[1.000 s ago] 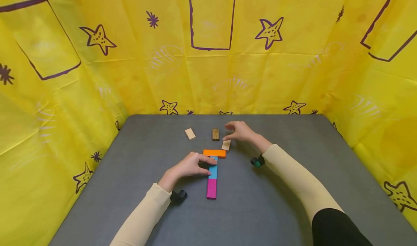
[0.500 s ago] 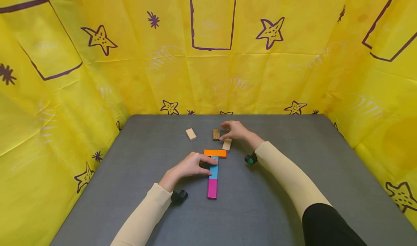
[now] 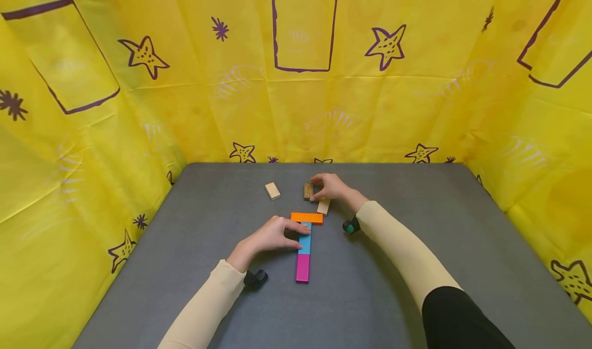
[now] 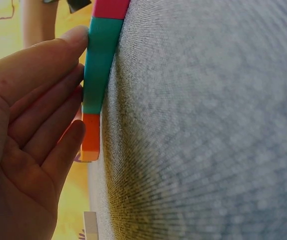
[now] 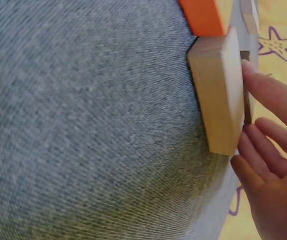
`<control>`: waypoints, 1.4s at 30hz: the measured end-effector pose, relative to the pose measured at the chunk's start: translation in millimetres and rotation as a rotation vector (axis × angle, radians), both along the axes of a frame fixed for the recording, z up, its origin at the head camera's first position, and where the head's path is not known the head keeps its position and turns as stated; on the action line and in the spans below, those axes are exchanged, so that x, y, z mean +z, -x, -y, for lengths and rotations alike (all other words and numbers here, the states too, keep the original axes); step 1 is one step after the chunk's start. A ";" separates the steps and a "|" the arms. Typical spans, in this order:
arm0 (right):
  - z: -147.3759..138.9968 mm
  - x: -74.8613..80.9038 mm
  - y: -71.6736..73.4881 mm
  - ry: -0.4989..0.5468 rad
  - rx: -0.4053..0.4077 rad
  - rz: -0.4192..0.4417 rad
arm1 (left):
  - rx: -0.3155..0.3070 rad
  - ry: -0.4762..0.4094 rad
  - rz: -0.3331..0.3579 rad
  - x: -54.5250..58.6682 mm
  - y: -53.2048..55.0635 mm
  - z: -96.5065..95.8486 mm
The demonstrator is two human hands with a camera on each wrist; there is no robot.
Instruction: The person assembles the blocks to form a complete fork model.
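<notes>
- The dark block (image 3: 307, 191) lay toward the desk's (image 3: 222, 195) far side, at the right grip (image 3: 332, 186).
- That grip curved partly spread about it; whether it pinched, I couldn't tell.
- An even pinch and a straight lift seemed best.
- The near pale block (image 3: 324, 206) blocked a low pull, just beside the orange block (image 3: 307, 217).
- The left grip (image 3: 273, 234) rested, loosely spread, on the blue block (image 3: 304, 243), between orange and pink (image 3: 302, 268).
- Another pale block (image 3: 272, 190) lay apart, leftward.

A cream left sleeve (image 3: 203, 305) and matching right sleeve (image 3: 404, 249) are worn, the latter topped by black fabric (image 3: 460, 318); black wrist cameras (image 3: 256, 279) are fitted, the right one marked by a green patch (image 3: 350, 228).
</notes>
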State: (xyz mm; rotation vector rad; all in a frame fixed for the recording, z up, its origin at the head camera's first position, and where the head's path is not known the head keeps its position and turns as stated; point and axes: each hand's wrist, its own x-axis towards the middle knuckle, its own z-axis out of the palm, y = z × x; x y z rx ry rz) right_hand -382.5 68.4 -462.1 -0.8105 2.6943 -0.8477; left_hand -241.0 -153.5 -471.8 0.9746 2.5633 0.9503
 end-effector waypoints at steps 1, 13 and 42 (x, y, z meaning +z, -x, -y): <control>0.1 -0.8 0.3 -0.005 -0.001 -0.001 | 0.001 0.000 -0.001 0.0 -0.1 -0.1; 3.1 -5.0 -0.2 -0.023 -0.020 -0.002 | -0.001 -0.003 -0.015 0.8 -0.9 0.1; 2.4 -5.4 -1.7 -0.001 -0.030 -0.015 | 0.001 -0.013 0.006 1.4 -1.7 0.0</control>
